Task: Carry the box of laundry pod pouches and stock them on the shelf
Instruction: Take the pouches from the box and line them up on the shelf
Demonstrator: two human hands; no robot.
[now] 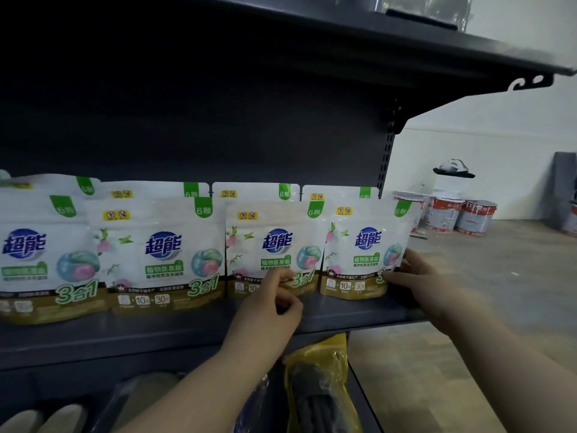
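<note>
Pouches of laundry pods, white plastic with a blue logo, green tabs and a gold band along the bottom, stand upright in a front row on the dark grey metal shelf (193, 326), with a second row of the same packs showing behind them. The rightmost white pouch (362, 248) stands at the shelf's right end, close against its neighbour, the third white pouch (271, 245), whose right edge it slightly overlaps.

The person's right hand (415, 276) is on the lower right corner of the rightmost pouch, fingers spread along its side edge and thumb lying across the front near the gold band, so it is lightly clasping that corner rather than closed into a fist. The left hand (274, 298) is at the bottom front of the third pouch, thumb and forefinger raised against the gold band, the other fingers curled into the palm; I cannot tell whether it truly pinches the pack or only touches it.

Further left stand two more white pouches (162, 254), upright and edge to edge. Below the shelf a yellow plastic package (315, 364) with dark contents sits on a lower level. Off to the right, on the concrete floor by the white wall, are several red-and-white paint buckets (459, 214). No box is visible
</note>
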